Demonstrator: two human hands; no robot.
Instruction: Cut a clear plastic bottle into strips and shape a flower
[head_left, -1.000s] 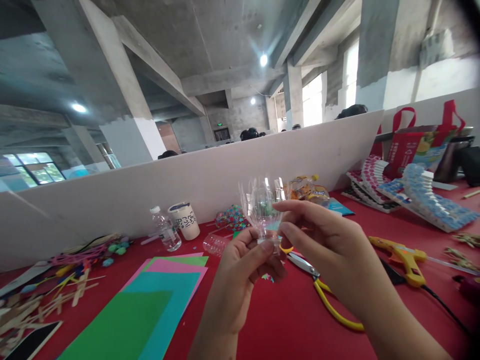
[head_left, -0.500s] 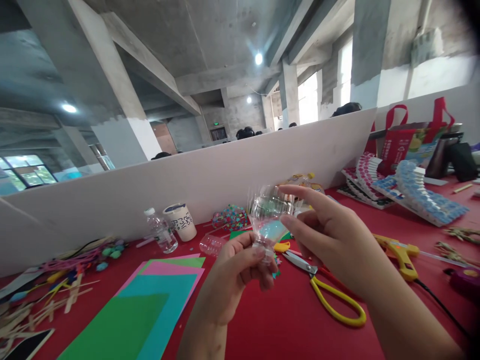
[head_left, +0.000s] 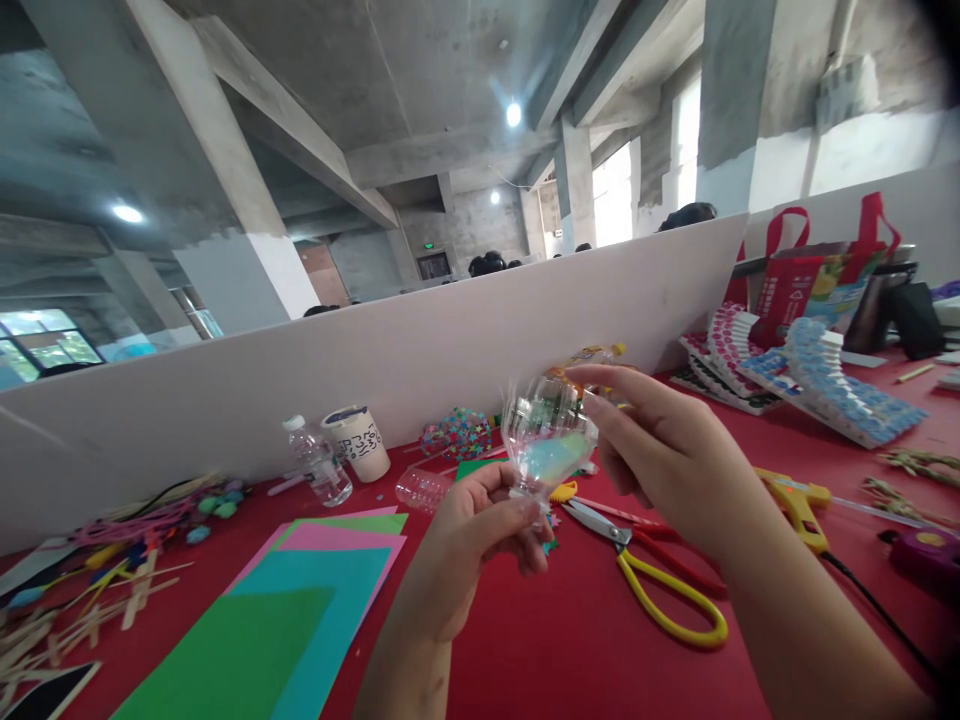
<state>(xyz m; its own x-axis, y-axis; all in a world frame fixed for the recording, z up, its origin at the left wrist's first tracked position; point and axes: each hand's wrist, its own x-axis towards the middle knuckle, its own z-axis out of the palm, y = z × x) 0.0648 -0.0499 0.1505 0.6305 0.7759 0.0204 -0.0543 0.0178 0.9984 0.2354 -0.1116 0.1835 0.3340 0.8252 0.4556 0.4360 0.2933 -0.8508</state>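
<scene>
One clear, fringe-cut bottle piece (head_left: 546, 445) is mid-frame, its neck gripped in our left hand (head_left: 487, 525). Our right hand (head_left: 660, 440) is at its rim, thumb and forefinger close together; whether they pinch a strip, we cannot tell.

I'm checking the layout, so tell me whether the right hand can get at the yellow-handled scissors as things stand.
Probably yes: the yellow-handled scissors lie near the right hand, a handle loop uncovered, though that hand is up at the clear plastic piece.
</scene>
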